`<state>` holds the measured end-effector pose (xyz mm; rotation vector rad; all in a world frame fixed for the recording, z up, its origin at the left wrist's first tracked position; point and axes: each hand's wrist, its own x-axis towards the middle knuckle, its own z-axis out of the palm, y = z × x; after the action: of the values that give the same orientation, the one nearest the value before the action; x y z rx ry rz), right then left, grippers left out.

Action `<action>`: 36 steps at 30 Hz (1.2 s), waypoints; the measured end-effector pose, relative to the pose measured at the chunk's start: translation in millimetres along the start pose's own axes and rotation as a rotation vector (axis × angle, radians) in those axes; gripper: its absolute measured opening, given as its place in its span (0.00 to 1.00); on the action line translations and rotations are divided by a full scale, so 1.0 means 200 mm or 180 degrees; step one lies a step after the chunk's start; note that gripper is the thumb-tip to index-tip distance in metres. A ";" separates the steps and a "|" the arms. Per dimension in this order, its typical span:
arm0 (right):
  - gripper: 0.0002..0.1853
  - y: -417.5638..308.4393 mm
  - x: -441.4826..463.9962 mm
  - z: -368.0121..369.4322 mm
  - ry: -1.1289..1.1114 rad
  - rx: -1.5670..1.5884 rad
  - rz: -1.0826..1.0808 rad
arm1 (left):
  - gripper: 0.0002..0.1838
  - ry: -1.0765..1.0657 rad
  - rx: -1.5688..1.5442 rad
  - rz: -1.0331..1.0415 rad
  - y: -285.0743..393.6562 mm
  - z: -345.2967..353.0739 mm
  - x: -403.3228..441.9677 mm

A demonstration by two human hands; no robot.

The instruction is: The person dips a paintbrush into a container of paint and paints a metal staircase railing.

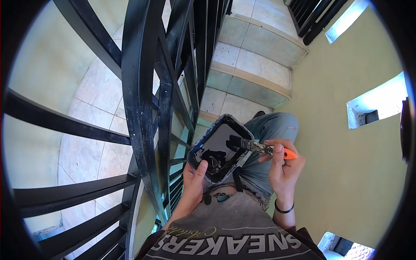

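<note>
My left hand (194, 184) grips the near left edge of a black tray (200, 165), its thumb over the rim. Dark, glossy paint lies in the tray. In my right hand (284, 162) is a paintbrush (258, 147) with an orange handle end and a paint-smeared ferrule. The fingers are closed round the handle, and the dark bristles are over the right side of the tray. Whether the bristles touch the paint, I cannot tell.
A black metal railing (139, 104) rises just left of the tray. Tiled stairs (260, 82) climb ahead, beside a yellowish wall (333, 143) with small openings. Curved tiled steps (93, 112) show beyond the railing. My bent knee (284, 123) is right of the tray.
</note>
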<state>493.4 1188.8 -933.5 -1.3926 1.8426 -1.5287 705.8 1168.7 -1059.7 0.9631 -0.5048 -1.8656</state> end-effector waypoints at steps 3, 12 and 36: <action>0.11 -0.03 0.00 0.01 -0.0062 0.0045 -0.0110 | 0.27 -0.0036 -0.0008 0.0141 0.04 0.03 -0.03; 0.06 -0.20 0.14 0.01 -0.0489 -0.0220 -0.0940 | 0.26 0.0025 0.0038 0.0305 0.10 0.12 -0.15; 0.07 -0.31 0.52 0.03 -0.1641 -0.0461 -0.2442 | 0.30 0.0361 -0.0142 0.0698 0.19 0.26 -0.17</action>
<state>480.3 1102.5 -849.7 -2.4659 1.1663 -1.1404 693.5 1178.1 -989.0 0.9386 -0.4782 -1.6105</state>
